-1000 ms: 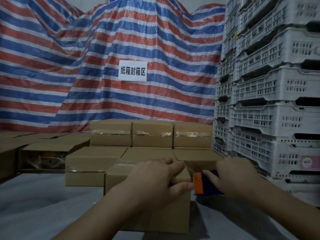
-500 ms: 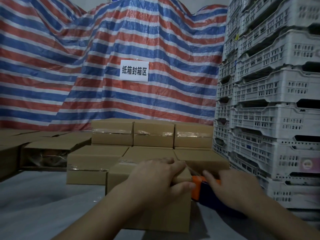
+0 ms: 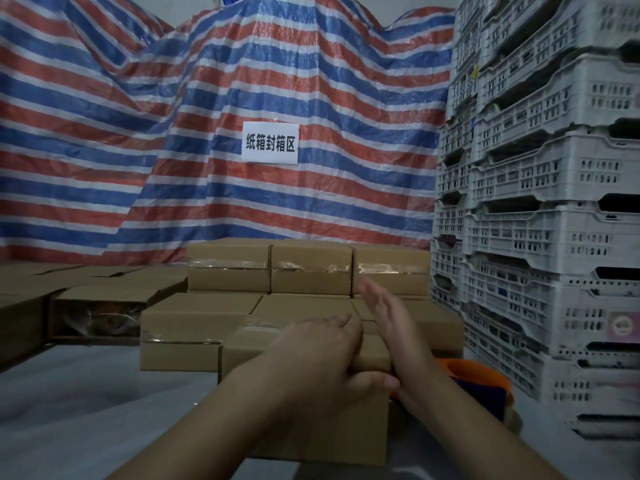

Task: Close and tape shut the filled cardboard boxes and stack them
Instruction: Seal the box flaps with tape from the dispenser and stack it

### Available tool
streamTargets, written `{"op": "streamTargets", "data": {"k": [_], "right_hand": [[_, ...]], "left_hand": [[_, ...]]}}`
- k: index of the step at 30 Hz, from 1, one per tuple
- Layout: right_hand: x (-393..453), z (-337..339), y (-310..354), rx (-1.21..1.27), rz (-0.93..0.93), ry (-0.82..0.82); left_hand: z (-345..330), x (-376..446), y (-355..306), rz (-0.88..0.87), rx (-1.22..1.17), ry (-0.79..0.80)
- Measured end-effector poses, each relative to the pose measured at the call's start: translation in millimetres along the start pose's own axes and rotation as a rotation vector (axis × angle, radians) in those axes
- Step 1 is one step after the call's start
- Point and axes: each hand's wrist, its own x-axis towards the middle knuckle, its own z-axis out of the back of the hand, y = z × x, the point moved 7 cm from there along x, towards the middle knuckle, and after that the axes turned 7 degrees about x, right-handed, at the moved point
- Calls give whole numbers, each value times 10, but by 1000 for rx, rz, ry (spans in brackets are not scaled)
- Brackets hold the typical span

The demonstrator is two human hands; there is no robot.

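Observation:
A closed cardboard box (image 3: 249, 344) stands on the grey surface right in front of me. My left hand (image 3: 322, 362) lies over its top, fingers curled onto the top and thumb against its right side. My right hand (image 3: 391, 327) is flat with straight fingers, pressed along the box's right top edge. The orange and blue tape dispenser (image 3: 485, 386) lies on the surface just right of the box, with no hand on it. Behind stand taped boxes, a lower row (image 3: 187, 327) and an upper row (image 3: 311, 268).
Tall stacks of grey plastic crates (image 3: 540, 209) wall off the right side. An open box (image 3: 97, 306) with contents and more flat boxes sit at the left. A striped tarp with a white sign (image 3: 270, 143) hangs behind. Grey surface (image 3: 86, 403) lies at the front left.
My right hand let go of the tape dispenser, which now lies beside the box, and moved up flat onto the box's right edge. My left hand stayed on the box.

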Motion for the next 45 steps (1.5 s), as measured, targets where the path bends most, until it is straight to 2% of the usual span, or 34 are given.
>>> {"op": "streamTargets", "data": {"k": [4, 7, 11, 14, 17, 19, 21, 25, 29, 33, 36, 42, 45], "right_hand": [[-59, 44, -88, 99, 0, -29], [-180, 73, -249, 71, 18, -34], [-264, 102, -402, 99, -162, -26], [-256, 133, -347, 73, -221, -93], [-237, 242, -267, 43, -166, -154], [-325, 222, -270, -23, -120, -32], [-447, 207, -270, -57, -89, 10], [-630, 37, -343, -49, -265, 2], [-678, 24, -428, -151, -230, 87], [-662, 22, -382, -188, -209, 142], [-661, 26, -363, -194, -169, 123], [-452, -205, -10, -148, -35, -31], [-165, -442, 181, -136, -6, -76]], "left_hand": [[27, -13, 1, 29, -75, 3], [62, -47, 1, 51, -180, -54], [198, -165, 136, 104, -523, -306], [301, -409, 375, 168, -584, -476], [294, -689, 684, 278, -623, -579], [140, -847, 886, 397, -674, -562], [-114, -964, 1021, 512, -793, -446], [-519, -1085, 980, 464, -1141, -283], [-692, -1145, 946, 475, -1297, -297], [-662, -1147, 921, 476, -1275, -328], [-580, -1172, 922, 494, -1229, -398], [-69, -1165, 1207, 607, -1073, -714], [207, -1105, 1506, 693, -1105, -835]]}}
